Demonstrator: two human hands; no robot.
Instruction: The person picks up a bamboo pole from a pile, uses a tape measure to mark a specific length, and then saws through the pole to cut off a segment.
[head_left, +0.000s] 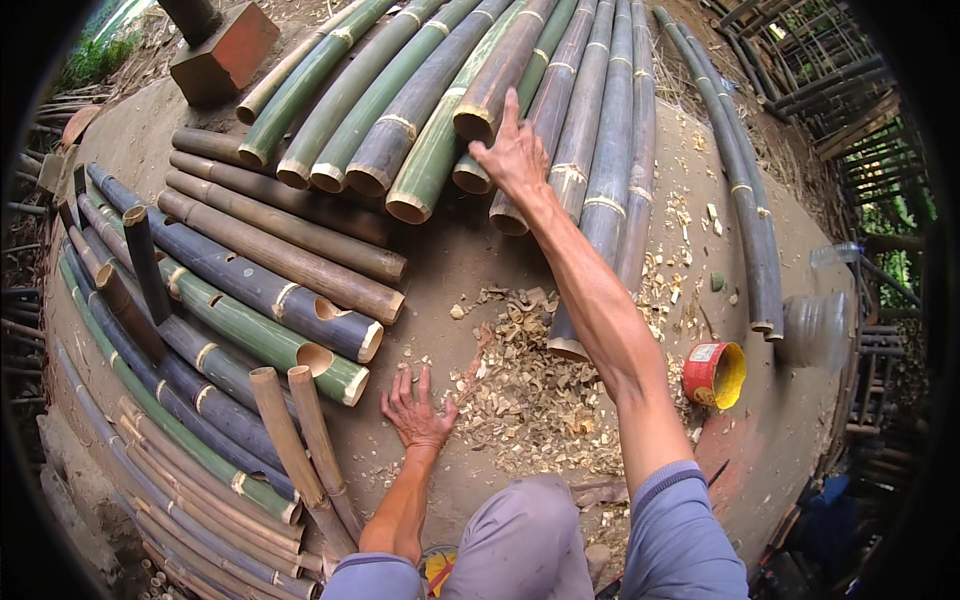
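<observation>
My left hand (pixel 418 412) lies flat on the dirt floor with its fingers spread, holding nothing. On its left is the cut end of a green bamboo pole (pixel 285 338) with notched holes. My right arm reaches far forward. My right hand (pixel 515 152) is at the near end of a brownish bamboo pole (pixel 510 65) that rests on top of the others. Its index finger is stretched out against the pole's side, and the thumb points left just below the hollow end. The fingers are not wrapped round the pole. Beneath lies a row of green and dark bamboo poles (pixel 435 165).
Wood chips (pixel 535 385) are heaped between my arms. A red tin (pixel 714 375), yellow inside, lies tipped at the right, near a clear plastic jug (pixel 812 332). Two long poles (pixel 750 215) lie farther right. Upright bamboo pieces (pixel 290 440) stand at the left. A block-based post (pixel 222 50) rises behind.
</observation>
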